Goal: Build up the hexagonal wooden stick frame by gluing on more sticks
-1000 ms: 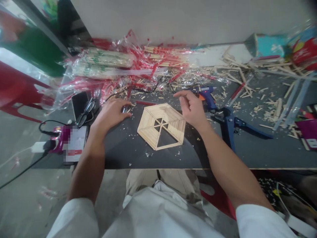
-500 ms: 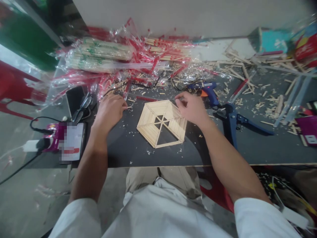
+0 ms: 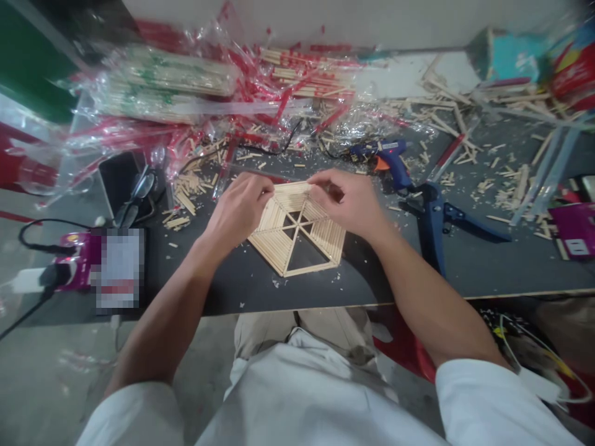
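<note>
A flat hexagonal panel of wooden sticks [image 3: 274,248] lies on the dark table in front of me. Stick spokes divide it into wedges; most are filled with parallel sticks, while the wedge nearest me is open and shows the tabletop. At its far left corner, my left hand [image 3: 244,203] is closed, its thumb and fingers pinching the edge. My right hand [image 3: 348,199] closes in a pinch on the far right corner. The fingertips partly hide both corners, so any small stick between them cannot be made out.
A blue glue gun [image 3: 393,162] and blue hand cutters [image 3: 433,223] lie right of the panel. Cut stick pieces [image 3: 188,192] are heaped at left, near eyeglasses [image 3: 136,195] and a phone [image 3: 118,266]. Plastic-wrapped stick bundles [image 3: 162,80] cover the back.
My left hand has moved right, from beside the stick pieces to the panel's far left corner. My right hand has shifted slightly left along the edge. The view has tilted a little.
</note>
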Tool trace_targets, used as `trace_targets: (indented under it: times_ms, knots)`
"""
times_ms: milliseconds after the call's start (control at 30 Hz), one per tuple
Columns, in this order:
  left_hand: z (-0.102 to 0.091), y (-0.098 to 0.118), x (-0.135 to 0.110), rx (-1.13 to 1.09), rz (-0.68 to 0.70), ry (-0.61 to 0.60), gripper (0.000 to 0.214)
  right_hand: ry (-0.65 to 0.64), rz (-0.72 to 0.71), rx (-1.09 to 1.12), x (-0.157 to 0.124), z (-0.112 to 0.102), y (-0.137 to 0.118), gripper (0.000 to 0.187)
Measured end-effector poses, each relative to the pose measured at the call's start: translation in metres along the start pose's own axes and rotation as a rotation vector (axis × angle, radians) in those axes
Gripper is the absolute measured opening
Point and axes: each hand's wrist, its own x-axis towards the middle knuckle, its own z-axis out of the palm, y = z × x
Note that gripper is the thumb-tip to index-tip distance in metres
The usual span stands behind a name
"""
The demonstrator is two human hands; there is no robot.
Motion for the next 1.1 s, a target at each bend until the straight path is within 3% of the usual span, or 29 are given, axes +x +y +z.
trace_targets:
  times_ms: [167,367,567,867,1100]
  knots:
    - [0.014,0.002,-0.001,-0.070,0.167,0.024,0.012,-0.062,-0.107,0.060,-0.005,0.014,-0.010,0.030]
    - [0.017,0.008,0.000,-0.133,0.260,0.117,0.011,-0.008,-0.086,0.049,-0.005,0.019,-0.011,0.043]
    - [0.009,0.005,0.001,-0.076,-0.001,-0.064,0.019,-0.101,-0.007,-0.063,-0.002,0.005,-0.012,0.046]
    - [-0.010,-0.040,0.000,0.076,-0.388,0.118,0.030,-0.314,-0.097,-0.099,-0.002,-0.004,-0.005,0.018]
    - [-0.016,-0.039,0.002,0.232,-0.464,0.075,0.022,-0.299,-0.007,-0.154,-0.005,0.002,-0.015,0.012]
